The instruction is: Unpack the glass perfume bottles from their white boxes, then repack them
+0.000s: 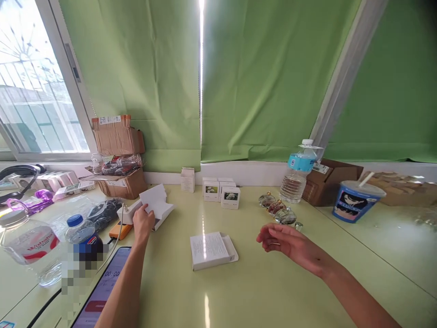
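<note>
My left hand (143, 224) is at the left of the table with its fingers curled against a folded white card (155, 199); the fingertips are partly hidden. In the middle, a flat white carton (210, 249) printed with small text lies with its right-hand flap open. My right hand (290, 246) hovers at the right, fingers loosely bent and apart, holding nothing. Just beyond it lie three small ornate glass bottles (276, 207) in a row, beside a small shiny piece (299, 226). Several small white boxes with flower pictures (230, 197) stand at the back.
A phone (105, 282), cable, dark-drink bottle (82, 234) and large water bottle (32, 246) crowd the left. Cardboard boxes (118, 136) are stacked behind. Another water bottle (295, 175), a brown box (324, 184) and a blue cup (355, 202) stand at the right.
</note>
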